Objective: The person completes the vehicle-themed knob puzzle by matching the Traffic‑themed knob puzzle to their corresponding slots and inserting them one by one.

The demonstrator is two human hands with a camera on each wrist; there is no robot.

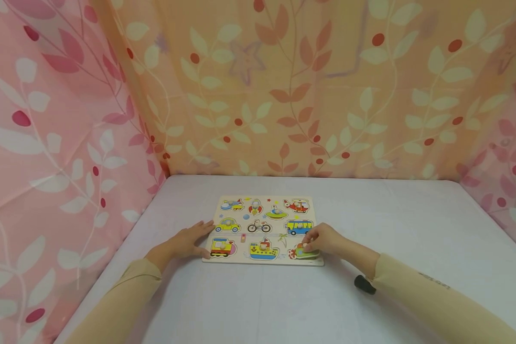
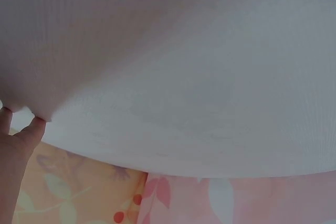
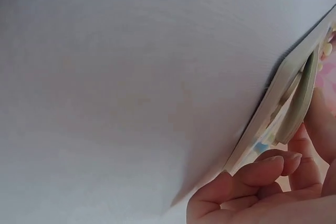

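Observation:
A wooden peg puzzle board [image 1: 242, 253] lies on the table, with knobbed vehicle pieces across it. At its lower right corner my right hand [image 1: 325, 239] pinches a green, submarine-like puzzle piece [image 1: 313, 253] with a red propeller. The right wrist view shows this piece [image 3: 300, 103] tilted, one side raised off the board; the fingers partly hide it. My left hand [image 1: 185, 242] lies at the board's left edge with fingers spread, the thumb by the train piece [image 1: 220, 248]. Only some fingers of the left hand [image 2: 18, 145] show in the left wrist view.
Left of the submarine-like piece is a boat piece [image 1: 263, 251]; a blue bus piece [image 1: 299, 228] is just above it. A small black object [image 1: 364, 284] lies by the right sleeve. Patterned curtains [image 1: 284, 95] stand behind and beside the white table [image 1: 249, 306].

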